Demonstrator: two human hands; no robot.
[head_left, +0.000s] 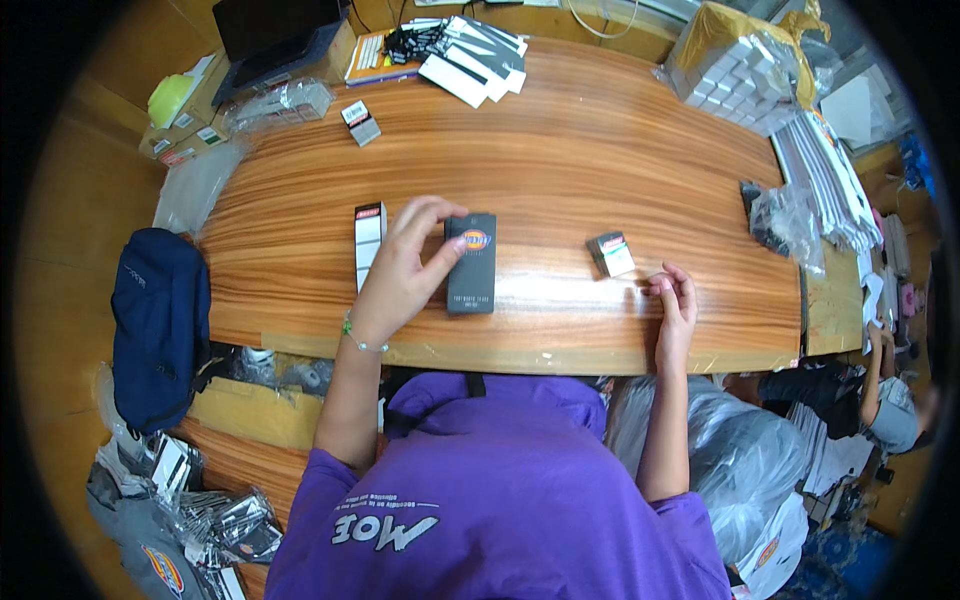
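Note:
My left hand [405, 250] reaches over a dark grey rectangular hang tag [472, 280] with an orange oval emblem. Thumb and forefinger close on its upper left part. Just left of that hand, partly hidden by it, a narrow stack of white labels with a black and red top [369, 235] lies on the table. My right hand [676, 310] rests near the front edge, fingers loosely curved and apart, with nothing visible in them. A small dark and white stack of labels [612, 255] sits just beyond its fingertips, apart from them.
Another small label stack [361, 123] lies at the far left of the wooden table [560, 150]. Cards and black cords [465, 60] spread at the back. A box of white bundles [735, 75] and paper piles [825, 180] line the right. A navy bag [158, 325] is at left.

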